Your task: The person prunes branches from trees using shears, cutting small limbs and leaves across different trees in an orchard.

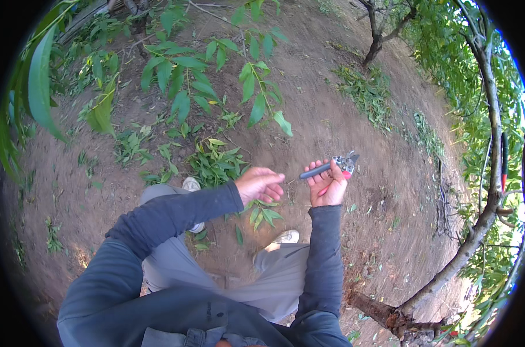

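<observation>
My right hand (327,184) holds a pair of bypass pruning shears (321,169) at the centre right. Their dark grey handle lies across the fingers, a red handle shows in the palm, and the metal blades point up and to the right with their tips a little apart. To the left of the shears is my left hand (260,185), empty, its fingers loosely bent and apart. Below and behind it are cut leafy shoots (217,162) on the soil near my shoes. A leafy twig (262,95) hangs above both hands.
A bare curved tree limb (484,221) rises along the right side from a thick fork at the bottom. Red and black handles (504,162) show beside it. Another small tree trunk (374,47) stands at the upper right, and long leaves (41,82) hang close at the upper left.
</observation>
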Demonstrator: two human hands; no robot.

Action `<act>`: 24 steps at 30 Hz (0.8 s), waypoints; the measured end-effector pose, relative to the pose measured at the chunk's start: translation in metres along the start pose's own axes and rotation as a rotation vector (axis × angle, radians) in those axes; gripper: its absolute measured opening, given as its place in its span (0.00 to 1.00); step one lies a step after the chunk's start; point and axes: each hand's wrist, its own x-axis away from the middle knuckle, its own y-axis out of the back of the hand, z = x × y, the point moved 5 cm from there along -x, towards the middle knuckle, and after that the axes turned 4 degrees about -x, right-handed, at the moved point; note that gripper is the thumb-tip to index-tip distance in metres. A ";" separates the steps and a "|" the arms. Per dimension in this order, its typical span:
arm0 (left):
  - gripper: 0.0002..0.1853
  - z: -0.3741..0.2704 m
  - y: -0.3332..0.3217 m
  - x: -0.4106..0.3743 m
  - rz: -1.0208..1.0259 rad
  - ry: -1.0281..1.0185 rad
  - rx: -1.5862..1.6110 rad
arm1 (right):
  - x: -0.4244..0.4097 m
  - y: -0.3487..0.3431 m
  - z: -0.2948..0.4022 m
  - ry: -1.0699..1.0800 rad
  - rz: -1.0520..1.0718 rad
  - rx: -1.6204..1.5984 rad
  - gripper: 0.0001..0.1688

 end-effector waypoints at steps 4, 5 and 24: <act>0.11 -0.053 0.031 0.007 -0.099 -0.251 0.052 | -0.001 0.014 0.022 0.039 -0.029 -0.039 0.13; 0.11 -0.069 0.040 0.007 -0.120 -0.342 0.071 | 0.000 0.019 0.031 0.062 -0.046 -0.044 0.13; 0.13 -0.100 0.113 0.001 -0.269 -0.459 0.205 | 0.001 0.035 0.049 0.042 -0.104 -0.065 0.17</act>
